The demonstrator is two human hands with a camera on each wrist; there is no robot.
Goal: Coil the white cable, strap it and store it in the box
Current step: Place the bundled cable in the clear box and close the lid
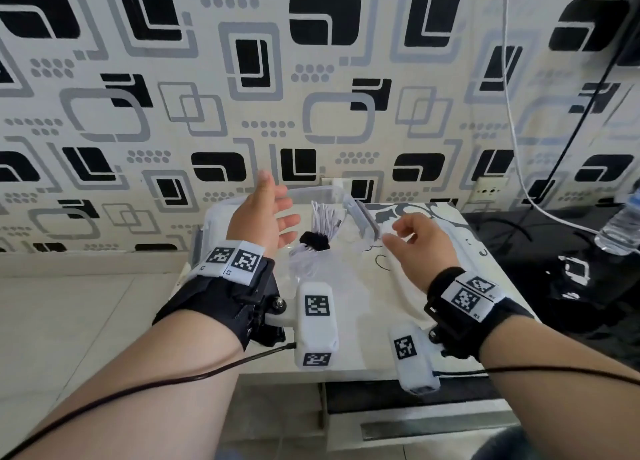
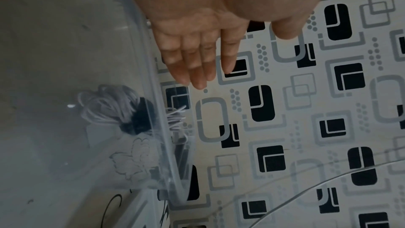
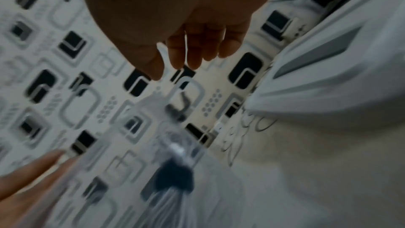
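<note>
The white cable (image 1: 325, 217) lies coiled in a bundle inside the clear plastic box (image 1: 311, 191), bound at its middle by a black strap (image 1: 314, 240). My left hand (image 1: 277, 200) hovers over the box's left side, fingers spread and holding nothing. The left wrist view shows that hand (image 2: 197, 58) flat above the box wall (image 2: 140, 49), with the cable (image 2: 103, 105) and strap (image 2: 140, 117) behind it. To the right of the box, my right hand (image 1: 408, 234) has loosely curled, empty fingers. The blurred right wrist view shows this hand (image 3: 186, 44) above the strap (image 3: 175, 178).
The box stands on a small white patterned table (image 1: 398, 321) against the patterned wall. A white lid with a grey latch (image 3: 328, 75) lies right of the box. A water bottle (image 1: 620, 231) and dark cables sit on the black surface at right. A drawer (image 1: 415, 425) is below.
</note>
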